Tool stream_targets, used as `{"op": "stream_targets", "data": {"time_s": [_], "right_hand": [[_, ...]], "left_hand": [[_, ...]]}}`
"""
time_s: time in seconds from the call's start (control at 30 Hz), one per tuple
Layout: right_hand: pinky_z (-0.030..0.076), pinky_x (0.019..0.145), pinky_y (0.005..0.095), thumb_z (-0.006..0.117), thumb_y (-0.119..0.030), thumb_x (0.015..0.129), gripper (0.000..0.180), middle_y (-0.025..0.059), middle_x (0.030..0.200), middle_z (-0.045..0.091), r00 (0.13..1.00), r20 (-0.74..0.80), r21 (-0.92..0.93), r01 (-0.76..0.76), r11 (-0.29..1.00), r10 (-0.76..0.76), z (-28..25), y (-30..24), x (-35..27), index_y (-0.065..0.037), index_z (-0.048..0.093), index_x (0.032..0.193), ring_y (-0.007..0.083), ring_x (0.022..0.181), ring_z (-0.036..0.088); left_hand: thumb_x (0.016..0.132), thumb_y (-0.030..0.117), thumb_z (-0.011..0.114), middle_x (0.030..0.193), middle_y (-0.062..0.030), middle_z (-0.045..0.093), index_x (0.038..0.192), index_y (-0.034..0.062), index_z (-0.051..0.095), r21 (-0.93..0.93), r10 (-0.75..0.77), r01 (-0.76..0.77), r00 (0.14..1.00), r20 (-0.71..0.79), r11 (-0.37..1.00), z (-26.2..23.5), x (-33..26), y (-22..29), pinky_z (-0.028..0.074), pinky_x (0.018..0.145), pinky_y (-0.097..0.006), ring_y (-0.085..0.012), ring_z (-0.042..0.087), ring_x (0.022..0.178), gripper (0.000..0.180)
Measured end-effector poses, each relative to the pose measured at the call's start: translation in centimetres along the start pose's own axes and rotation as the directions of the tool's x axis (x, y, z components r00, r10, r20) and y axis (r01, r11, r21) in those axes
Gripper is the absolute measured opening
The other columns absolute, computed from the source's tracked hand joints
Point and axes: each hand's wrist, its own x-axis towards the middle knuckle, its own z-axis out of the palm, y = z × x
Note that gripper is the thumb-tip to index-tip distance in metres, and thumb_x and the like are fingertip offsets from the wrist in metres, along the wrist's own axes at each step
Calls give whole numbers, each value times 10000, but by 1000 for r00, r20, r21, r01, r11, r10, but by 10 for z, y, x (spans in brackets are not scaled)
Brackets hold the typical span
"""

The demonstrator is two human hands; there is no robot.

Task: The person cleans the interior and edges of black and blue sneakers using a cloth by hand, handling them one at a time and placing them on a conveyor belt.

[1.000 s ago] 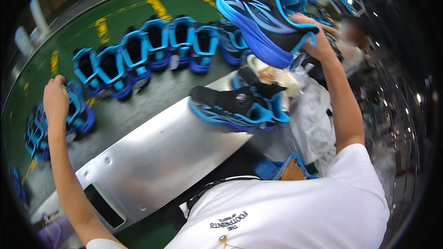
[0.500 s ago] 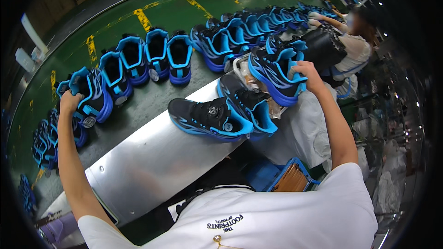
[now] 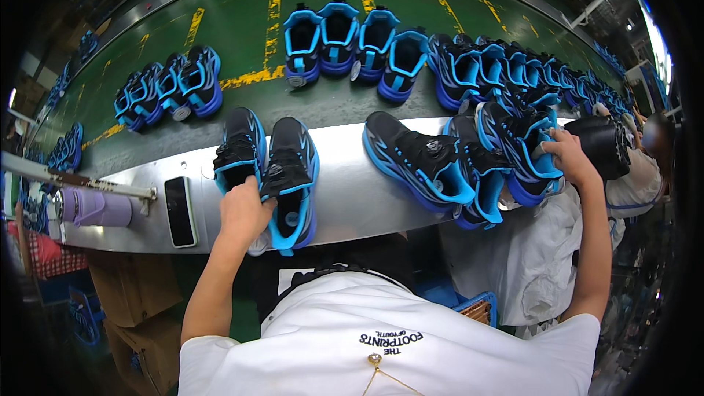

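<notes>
The left hand (image 3: 246, 209) reaches forward from a bent, bare forearm and lies knuckles-up over the heel ends of a pair of black and blue shoes (image 3: 270, 169), which stand side by side on the metal shelf (image 3: 345, 198) with their toes pointing away from the person. Its fingers curl down between and over the two collars, gripping the pair together rather than lying flat. Just to the left of this hand a dark phone (image 3: 180, 211) lies flat on the shelf, and farther left a lilac roll (image 3: 94, 207) sits on a bar. The right arm stretches out long and nearly straight toward the upper right, with the right hand (image 3: 568, 155) closed around the blue heel collar of a black and blue shoe (image 3: 522, 150), fingers hooked into the opening and thumb on the outside. Just left of that hand two more shoes of the same kind (image 3: 433, 165) lie on the shelf's end, leaning against each other. Below the right forearm hangs a white sack (image 3: 528, 264). Beyond both hands, rows of blue shoes (image 3: 352, 44) stand on the green conveyor belt (image 3: 235, 15).
</notes>
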Motion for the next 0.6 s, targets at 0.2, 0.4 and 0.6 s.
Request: {"op": "stream_targets", "data": {"time_s": [0.2, 0.4, 0.6], "right_hand": [[383, 1063, 370, 466, 137, 699, 418, 211, 1266, 583, 998, 49, 305, -57, 951, 44, -29, 25, -13, -22, 666, 1030, 397, 1194, 523], [455, 1000, 316, 665, -30, 850, 423, 95, 1314, 612, 955, -292, 733, 260, 629, -55, -67, -232, 49, -65, 639, 1270, 218, 1193, 578], [459, 979, 383, 731, -21, 736, 588, 144, 1269, 614, 880, -328, 601, 475, 643, -343, 12, -408, 129, -109, 588, 1300, 323, 1159, 566]], "left_hand": [[823, 162, 700, 956, -223, 673, 1174, -10, 590, -310, 169, -199, 978, -121, 930, -13, -32, -14, 509, 788, -420, -400, 648, 902, 407], [799, 69, 699, 1183, -120, 616, 1259, 77, 601, -77, 251, -380, 737, -628, 922, -35, -19, -36, 470, 920, -367, -297, 587, 1086, 470], [689, 36, 720, 1117, -112, 649, 1175, 68, 626, -214, 252, -378, 856, -450, 901, -27, 31, -49, 435, 932, -428, -317, 564, 1048, 496]]}}
